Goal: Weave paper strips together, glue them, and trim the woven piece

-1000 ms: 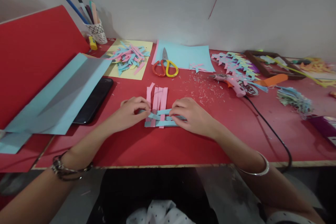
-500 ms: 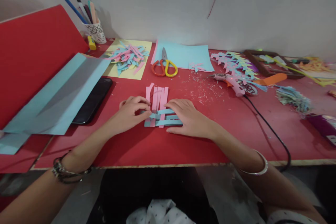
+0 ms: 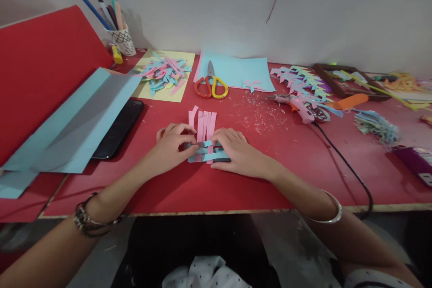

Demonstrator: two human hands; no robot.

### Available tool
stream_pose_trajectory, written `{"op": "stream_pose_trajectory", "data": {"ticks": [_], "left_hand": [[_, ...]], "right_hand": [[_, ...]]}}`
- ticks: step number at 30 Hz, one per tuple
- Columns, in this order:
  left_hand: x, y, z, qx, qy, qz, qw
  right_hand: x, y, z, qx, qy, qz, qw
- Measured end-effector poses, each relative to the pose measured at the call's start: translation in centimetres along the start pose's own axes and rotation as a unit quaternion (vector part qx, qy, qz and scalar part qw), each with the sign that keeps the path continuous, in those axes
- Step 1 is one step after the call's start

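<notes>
— What's going on at the near edge of the table (image 3: pixel 236 198)?

— Both hands bear on a little paper weave (image 3: pixel 206 150) in front of the person. The left hand (image 3: pixel 172 146) pinches its left edge; the right hand (image 3: pixel 236 153) lies flat, fingers spread, likely so the strips can't slide.

— How many strips?

— Four pink ones (image 3: pixel 202 127) run away from the person; the blue cross strips are half hidden, so I can't count them.

— Farther back?

— One glue gun (image 3: pixel 297 107), one pair of scissors (image 3: pixel 211 84), one cup of pens (image 3: pixel 122 40).
</notes>
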State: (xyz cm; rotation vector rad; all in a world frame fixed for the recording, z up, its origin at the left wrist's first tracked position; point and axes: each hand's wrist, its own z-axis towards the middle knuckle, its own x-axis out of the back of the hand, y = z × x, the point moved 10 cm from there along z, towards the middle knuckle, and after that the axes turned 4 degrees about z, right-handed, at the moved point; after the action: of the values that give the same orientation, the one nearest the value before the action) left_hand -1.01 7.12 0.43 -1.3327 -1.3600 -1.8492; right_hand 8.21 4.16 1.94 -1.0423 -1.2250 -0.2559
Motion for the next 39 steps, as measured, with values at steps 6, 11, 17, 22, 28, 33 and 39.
{"op": "stream_pose_trajectory", "data": {"ticks": [6,11,17,22,28,33,39], "left_hand": [[0.0,0.1,0.1,0.005,0.009,-0.014,1.0],[0.1,-0.1,0.1,0.01,0.011,-0.023,1.0],[-0.2,-0.1,0.1,0.018,0.008,-0.023,1.0],[-0.2,0.4,0.1,0.008,0.016,-0.007,1.0],[-0.3,1.5,0.0,-0.01,0.026,0.037,0.999],[0.2,2.1,-0.3,-0.014,0.065,0.074,0.995],[-0.3,2.4,-0.2,-0.002,0.055,0.041,0.998]], "right_hand": [[0.4,0.2,0.0,0.012,0.016,0.004,1.0],[1.7,0.6,-0.4,-0.003,0.03,-0.032,0.999],[1.3,0.7,-0.4,0.0,0.016,-0.058,0.998],[0.6,1.2,-0.1,-0.01,0.004,-0.054,0.998],[0.8,1.4,-0.1,-0.022,0.014,-0.045,0.999],[0.9,1.6,0.0,-0.03,0.025,-0.046,0.998],[1.0,1.6,0.0,-0.053,0.036,-0.051,0.997]]}}
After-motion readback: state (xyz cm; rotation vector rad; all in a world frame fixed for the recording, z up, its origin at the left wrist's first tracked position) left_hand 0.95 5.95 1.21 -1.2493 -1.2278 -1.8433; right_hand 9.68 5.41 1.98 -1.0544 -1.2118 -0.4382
